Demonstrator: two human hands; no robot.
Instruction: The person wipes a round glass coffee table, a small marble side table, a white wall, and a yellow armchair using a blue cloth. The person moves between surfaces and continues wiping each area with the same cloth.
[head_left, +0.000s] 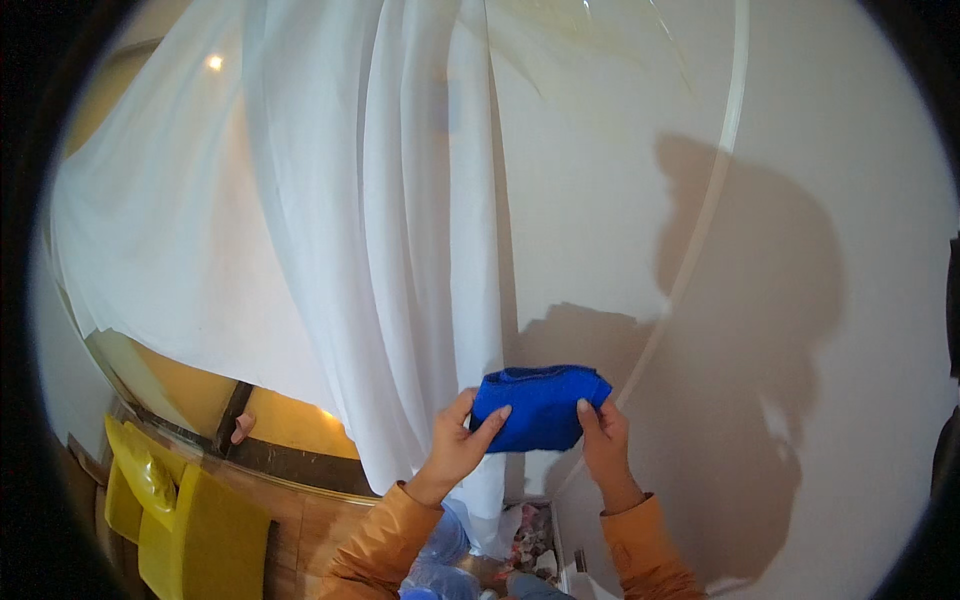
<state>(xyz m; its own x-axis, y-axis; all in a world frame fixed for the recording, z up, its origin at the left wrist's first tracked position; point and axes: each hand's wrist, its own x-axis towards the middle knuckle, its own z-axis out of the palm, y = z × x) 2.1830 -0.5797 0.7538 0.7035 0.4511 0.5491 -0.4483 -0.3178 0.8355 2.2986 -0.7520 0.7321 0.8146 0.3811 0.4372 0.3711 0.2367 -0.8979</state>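
Observation:
A folded blue cloth (536, 411) is held up in front of the wall, its layered folds showing along the top edge. My left hand (466, 439) grips its left end, with the thumb lying across the near face. At the opposite end, my right hand (604, 435) pinches the cloth near its right corner, thumb in front. The fingers behind the cloth are hidden. Orange sleeves cover both forearms.
A long white curtain (315, 225) hangs to the left, partly across a doorway. A yellow chair (202, 525) stands at lower left on the wooden floor (315, 525). Below my hands are a blue-tinted plastic bottle (442, 555) and a heap of litter (534, 536). A pink slipper (242, 428) lies by the doorway.

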